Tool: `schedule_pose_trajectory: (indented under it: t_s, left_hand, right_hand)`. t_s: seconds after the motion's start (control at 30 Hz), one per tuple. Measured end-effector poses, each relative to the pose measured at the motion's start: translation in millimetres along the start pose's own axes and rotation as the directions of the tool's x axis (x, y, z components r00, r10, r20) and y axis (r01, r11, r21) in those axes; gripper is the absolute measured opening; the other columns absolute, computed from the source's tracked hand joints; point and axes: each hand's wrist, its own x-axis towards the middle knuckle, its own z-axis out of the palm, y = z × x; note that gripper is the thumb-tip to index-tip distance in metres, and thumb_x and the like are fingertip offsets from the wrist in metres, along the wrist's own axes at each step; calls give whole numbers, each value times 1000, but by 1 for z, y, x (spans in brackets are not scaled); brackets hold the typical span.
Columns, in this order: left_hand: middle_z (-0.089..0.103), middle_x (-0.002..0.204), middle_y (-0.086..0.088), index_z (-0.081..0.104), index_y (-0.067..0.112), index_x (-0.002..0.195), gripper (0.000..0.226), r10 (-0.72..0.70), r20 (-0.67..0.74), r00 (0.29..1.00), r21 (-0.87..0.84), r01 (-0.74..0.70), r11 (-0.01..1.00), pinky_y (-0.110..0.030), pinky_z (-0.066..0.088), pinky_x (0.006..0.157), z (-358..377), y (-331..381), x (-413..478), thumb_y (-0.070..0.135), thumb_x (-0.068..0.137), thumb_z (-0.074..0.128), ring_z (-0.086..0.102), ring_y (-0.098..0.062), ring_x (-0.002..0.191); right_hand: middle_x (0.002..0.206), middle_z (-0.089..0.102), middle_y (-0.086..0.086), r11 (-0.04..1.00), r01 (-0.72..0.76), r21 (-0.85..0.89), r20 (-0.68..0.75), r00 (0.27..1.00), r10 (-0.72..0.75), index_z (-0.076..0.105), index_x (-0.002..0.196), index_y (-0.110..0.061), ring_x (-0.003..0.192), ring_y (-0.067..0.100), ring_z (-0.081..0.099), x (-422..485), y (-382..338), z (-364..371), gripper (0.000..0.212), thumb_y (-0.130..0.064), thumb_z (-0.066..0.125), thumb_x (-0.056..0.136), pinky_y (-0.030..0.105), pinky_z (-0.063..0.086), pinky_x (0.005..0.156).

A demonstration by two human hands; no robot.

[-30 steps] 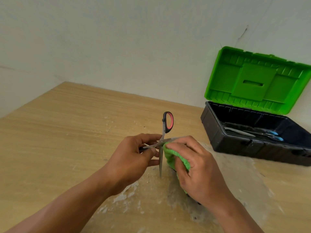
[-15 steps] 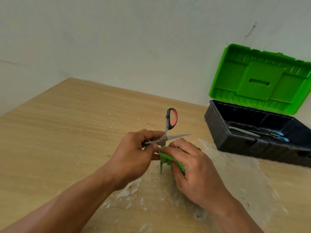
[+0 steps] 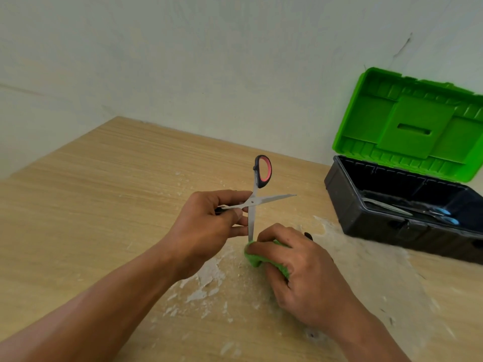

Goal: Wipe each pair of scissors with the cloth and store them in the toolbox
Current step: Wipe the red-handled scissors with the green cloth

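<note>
Steel scissors [image 3: 252, 202], blades splayed wide and black-and-red loop upward, are held above the grainy, white-flecked wooden desk [image 3: 104, 205]. The left grip [image 3: 203, 228] clasps the lower handle, fingers curled. The right grip [image 3: 305, 278] bunches a fuzzy green cloth [image 3: 253, 259] round the downward blade's tip. A black toolbox [image 3: 366, 226] stands open at right.

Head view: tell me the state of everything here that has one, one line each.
left hand, grips a handle of the red scissors
right hand, grips the cloth
red scissors, blades spread wide, held in the air
cloth, bunched round the tip of the downward blade
toolbox, open
lid, raised
blue scissors, lying inside the toolbox
</note>
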Motion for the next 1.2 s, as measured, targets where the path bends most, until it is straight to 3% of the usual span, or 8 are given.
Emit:
schedule_pose_trajectory:
  t_s: [0.23, 0.37, 0.47, 0.6, 0.8, 0.93, 1.07, 1.2]
  left_hand:
    - [75, 94, -14, 71, 10, 117, 35, -4, -15, 1000, -66, 3, 998, -24, 61, 73, -5, -1, 4, -8, 96, 50, 75, -17, 83]
    - [76, 98, -17, 71, 8, 115, 33, -17, -9, 1000, -140, 15, 990, -26, 61, 73, -8, 0, 5, -9, 96, 50, 74, -27, 91]
    - [75, 97, -22, 71, 6, 114, 33, -39, 20, 999, -187, 42, 981, -27, 62, 72, -6, 0, 4, -10, 96, 49, 74, -31, 92]
    - [74, 100, -24, 71, 7, 112, 33, -44, 50, 998, -216, 54, 975, -28, 61, 72, -4, -2, 2, -10, 96, 49, 73, -35, 94]
    - [77, 96, -17, 67, 9, 119, 34, -56, 73, 996, -182, 68, 981, -24, 60, 73, 8, -7, -5, -9, 96, 49, 76, -24, 87]
    - [77, 101, -9, 67, 12, 122, 36, -48, 82, 995, -91, 56, 994, -28, 61, 82, 14, -12, -9, -6, 97, 50, 76, -18, 89]
    - [78, 102, -5, 67, 12, 122, 36, -39, 60, 997, -62, 42, 997, -26, 60, 83, 11, -11, -6, -7, 97, 49, 76, -16, 89]
    - [78, 102, -6, 69, 12, 120, 36, -35, 88, 995, -54, 40, 998, -26, 60, 82, 12, -9, -8, -7, 98, 48, 76, -17, 89]
  right_hand:
    - [104, 57, -25, 998, -55, 44, 52, 997, 53, 74, 96, -39, 93, -2, 56, -4, 1, -5, 28, -30, 55, 79, 28, 55, 67]
    - [101, 59, -20, 979, -107, 175, -36, 993, 115, 76, 90, -31, 95, 6, 62, -3, 6, -16, 14, -29, 68, 78, 24, 54, 74]
    - [104, 61, -14, 960, -163, 229, -179, 962, 206, 77, 95, -26, 99, 8, 63, -2, 14, -16, 14, -24, 73, 82, 14, 49, 80]
    - [106, 63, -20, 928, -240, 285, -223, 925, 307, 68, 111, -30, 103, 3, 62, -1, 18, -10, 24, -29, 76, 88, 10, 47, 83]
    - [93, 70, -19, 942, -249, 225, -353, 880, 317, 76, 102, -24, 89, -1, 66, 3, 13, -2, 17, -32, 73, 88, 10, 50, 74]
    - [92, 70, -18, 936, -237, 259, -310, 898, 313, 78, 108, -24, 86, 3, 67, 4, 7, 0, 23, -35, 74, 89, 17, 54, 71]
    - [104, 70, -17, 912, -187, 364, -190, 944, 270, 74, 120, -21, 97, 6, 68, 2, 3, -1, 33, -32, 69, 89, 18, 54, 77]
    - [103, 72, -19, 940, -159, 302, -333, 906, 260, 76, 116, -20, 97, 1, 69, 3, 4, 2, 27, -25, 72, 90, 14, 54, 80]
